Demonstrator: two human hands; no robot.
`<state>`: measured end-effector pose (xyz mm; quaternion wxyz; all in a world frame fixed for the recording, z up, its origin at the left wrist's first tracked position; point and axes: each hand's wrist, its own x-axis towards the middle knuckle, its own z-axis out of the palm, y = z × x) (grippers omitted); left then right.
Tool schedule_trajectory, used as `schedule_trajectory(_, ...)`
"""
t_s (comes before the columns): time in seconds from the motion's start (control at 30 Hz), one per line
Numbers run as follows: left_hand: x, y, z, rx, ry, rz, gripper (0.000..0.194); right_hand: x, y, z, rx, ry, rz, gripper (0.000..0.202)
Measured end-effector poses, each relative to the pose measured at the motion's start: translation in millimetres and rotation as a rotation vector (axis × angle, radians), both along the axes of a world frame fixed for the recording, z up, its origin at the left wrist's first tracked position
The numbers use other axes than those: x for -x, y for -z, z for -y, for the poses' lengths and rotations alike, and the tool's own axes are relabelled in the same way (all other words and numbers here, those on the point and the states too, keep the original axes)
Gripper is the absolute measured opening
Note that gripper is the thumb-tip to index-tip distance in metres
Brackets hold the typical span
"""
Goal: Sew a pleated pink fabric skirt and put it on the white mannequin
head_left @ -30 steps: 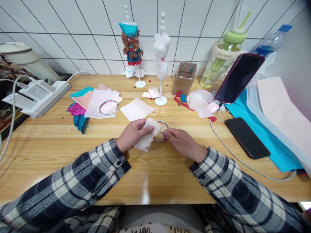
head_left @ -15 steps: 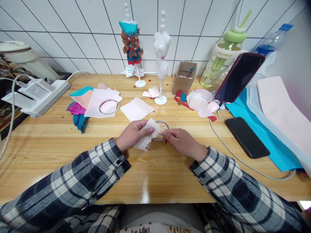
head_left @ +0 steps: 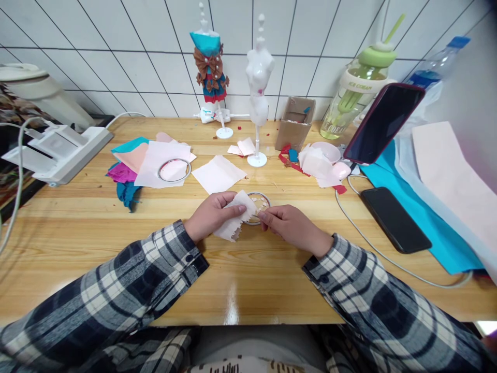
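My left hand (head_left: 213, 212) pinches a folded pale pink sheet (head_left: 233, 223), thumb on top; its right and lower edges are jagged, like torn or snipped paper. Close by on the right, my right hand (head_left: 291, 225) has thumb and forefinger pressed together at that jagged edge. A thin, dark-looking thing shows at those fingertips, too small to name. Beneath and behind the sheet lies a silver ring (head_left: 265, 196) on the table, partly covered, with small pale scraps inside it. A flat pale pink square (head_left: 218, 174) lies just beyond my left hand.
Behind stand a bare white mannequin (head_left: 259, 77), a dressed mannequin (head_left: 209, 67) and a cardboard box (head_left: 294, 127). Coloured sheets with a second ring (head_left: 159, 173) lie left, near a power strip (head_left: 81, 155). At right are a phone (head_left: 395, 220), a propped phone (head_left: 384, 124), a cable and a bottle (head_left: 349, 98).
Both hands stay in almost the same place. The pale bits near my right fingertips and the sheet's jagged lower edge have shifted slightly.
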<state>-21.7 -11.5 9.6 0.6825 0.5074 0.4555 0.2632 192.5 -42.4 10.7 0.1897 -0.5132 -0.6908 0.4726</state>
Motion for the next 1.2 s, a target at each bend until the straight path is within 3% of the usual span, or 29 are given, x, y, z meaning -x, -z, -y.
schedule_trajectory(1.2, -3.0, -2.8, 1.7, -0.009, -0.025, -0.015, 0.038, -0.1, -1.3, -1.2, 0.029, 0.033, -0.031, 0.048)
